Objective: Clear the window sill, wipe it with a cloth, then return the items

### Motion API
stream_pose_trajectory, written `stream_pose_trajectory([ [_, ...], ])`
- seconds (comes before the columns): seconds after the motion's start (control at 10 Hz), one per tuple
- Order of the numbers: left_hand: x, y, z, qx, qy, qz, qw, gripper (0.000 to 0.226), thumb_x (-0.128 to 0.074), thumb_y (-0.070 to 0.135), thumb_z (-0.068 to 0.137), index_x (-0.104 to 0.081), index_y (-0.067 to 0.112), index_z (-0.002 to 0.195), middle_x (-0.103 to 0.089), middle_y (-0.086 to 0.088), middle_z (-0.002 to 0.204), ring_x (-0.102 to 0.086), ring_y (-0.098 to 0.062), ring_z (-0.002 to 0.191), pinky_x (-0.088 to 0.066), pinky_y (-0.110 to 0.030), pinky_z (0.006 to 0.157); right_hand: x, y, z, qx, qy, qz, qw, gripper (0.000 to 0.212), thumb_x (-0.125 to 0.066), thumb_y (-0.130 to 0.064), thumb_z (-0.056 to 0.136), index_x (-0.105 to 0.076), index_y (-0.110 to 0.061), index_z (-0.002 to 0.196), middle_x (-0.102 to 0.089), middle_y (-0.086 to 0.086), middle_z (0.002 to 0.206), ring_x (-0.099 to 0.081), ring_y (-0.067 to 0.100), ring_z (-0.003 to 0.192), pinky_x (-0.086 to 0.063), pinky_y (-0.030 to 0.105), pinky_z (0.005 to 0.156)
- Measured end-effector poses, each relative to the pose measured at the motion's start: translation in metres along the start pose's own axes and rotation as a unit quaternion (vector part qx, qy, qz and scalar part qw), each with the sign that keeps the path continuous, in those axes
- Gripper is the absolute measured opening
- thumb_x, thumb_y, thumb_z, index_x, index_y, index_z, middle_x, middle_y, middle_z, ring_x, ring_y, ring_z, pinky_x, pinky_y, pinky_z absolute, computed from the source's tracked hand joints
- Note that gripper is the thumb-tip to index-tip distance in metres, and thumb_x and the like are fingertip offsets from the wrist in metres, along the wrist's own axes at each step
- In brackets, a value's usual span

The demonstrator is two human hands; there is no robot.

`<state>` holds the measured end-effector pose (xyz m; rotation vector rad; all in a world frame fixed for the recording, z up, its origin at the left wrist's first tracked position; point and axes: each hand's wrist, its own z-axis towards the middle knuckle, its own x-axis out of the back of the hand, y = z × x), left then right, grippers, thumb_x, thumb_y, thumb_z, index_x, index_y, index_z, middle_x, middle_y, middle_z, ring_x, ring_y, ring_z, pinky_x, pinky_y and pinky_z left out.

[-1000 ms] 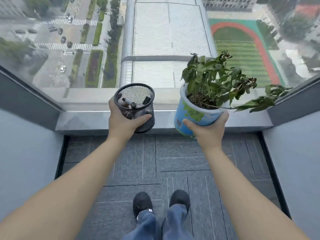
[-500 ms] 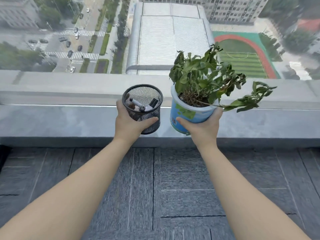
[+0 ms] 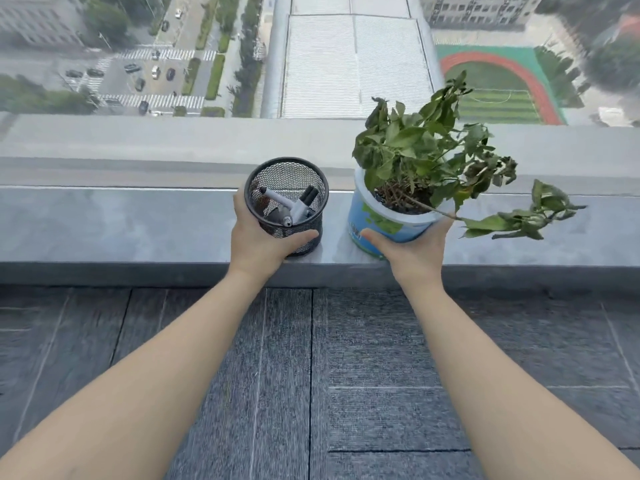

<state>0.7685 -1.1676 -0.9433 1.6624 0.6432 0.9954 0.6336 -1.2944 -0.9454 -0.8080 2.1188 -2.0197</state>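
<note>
My left hand (image 3: 258, 242) grips a black mesh pen cup (image 3: 286, 202) that holds several markers. The cup is over the front part of the grey window sill (image 3: 121, 223), and I cannot tell whether its base rests on it. My right hand (image 3: 412, 249) grips a blue and white plant pot (image 3: 384, 220) with a leafy green plant (image 3: 426, 154), held slightly tilted at the sill's front edge. One long stem (image 3: 519, 220) hangs out to the right. No cloth is in view.
Behind the sill a large window pane (image 3: 346, 64) looks down on streets and roofs. Dark grey carpet tiles (image 3: 381, 375) cover the floor below the sill. The sill runs the full width of the view.
Both hands have carried the pen cup and the plant pot forward and down from in front of the sill to over it. The view has closed in on the sill.
</note>
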Motion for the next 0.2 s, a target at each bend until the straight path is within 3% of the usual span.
stream_pose_trajectory([
  [0.1, 0.0, 0.003, -0.005, 0.014, -0.024, -0.007, 1.0, 0.11, -0.086, 0.016, 0.048, -0.018, 0.018, 0.135, -0.044, -0.006, 0.136, -0.046, -0.012, 0.116, -0.036, -0.029, 0.102, 0.015, -0.011, -0.008, -0.033, -0.015, 0.007, 0.999, 0.106, -0.083, -0.011, 0.061, -0.014, 0.003, 0.14, -0.032, 0.01, 0.143, -0.036, 0.015, 0.13, -0.029, 0.031, 0.112],
  [0.2, 0.008, 0.014, -0.027, 0.032, -0.049, 0.009, 0.998, 0.122, -0.086, 0.028, 0.044, -0.01, 0.022, 0.14, -0.026, -0.003, 0.15, -0.029, -0.014, 0.135, -0.023, -0.039, 0.115, 0.051, -0.03, -0.038, -0.115, -0.05, 0.0, 0.992, 0.096, -0.074, -0.021, 0.073, -0.011, -0.007, 0.144, -0.018, 0.0, 0.147, -0.023, 0.008, 0.133, -0.021, 0.021, 0.11],
])
